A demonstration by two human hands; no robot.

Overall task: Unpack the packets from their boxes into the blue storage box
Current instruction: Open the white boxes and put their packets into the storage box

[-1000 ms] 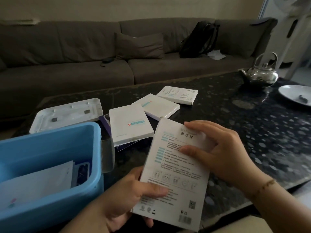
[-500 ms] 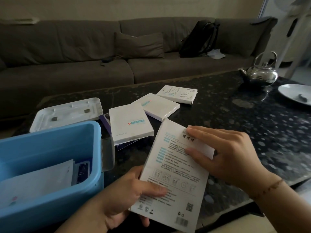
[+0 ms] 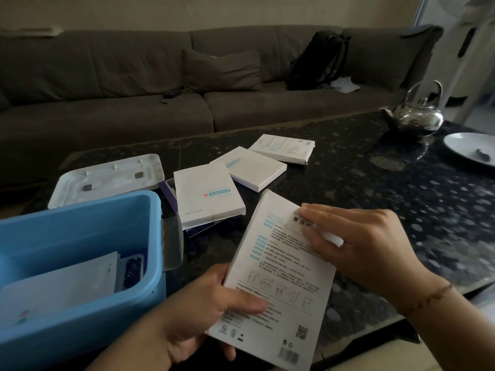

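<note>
A: Grip state?
B: Left hand (image 3: 211,303) clamps the near end of the white box (image 3: 278,285), thumb on its printed back, bracing it. Right hand (image 3: 356,245) pinches the far end, likely working the flap open.
A: Target?
B: Blue storage box (image 3: 80,325), near left, already holds a flat packet (image 3: 61,287). Three more boxes (image 3: 207,194) lie farther back on the table.
A: Surface, room?
B: Dark speckled stone table (image 3: 375,183), white lid (image 3: 107,178), steel kettle (image 3: 413,116), plate (image 3: 468,148). Grey sofa (image 3: 120,84) behind, dim light.

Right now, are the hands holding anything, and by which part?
A white box, held above the table. The left hand grips its lower left edge, thumb across the printed face; the right hand pinches its top right end.
</note>
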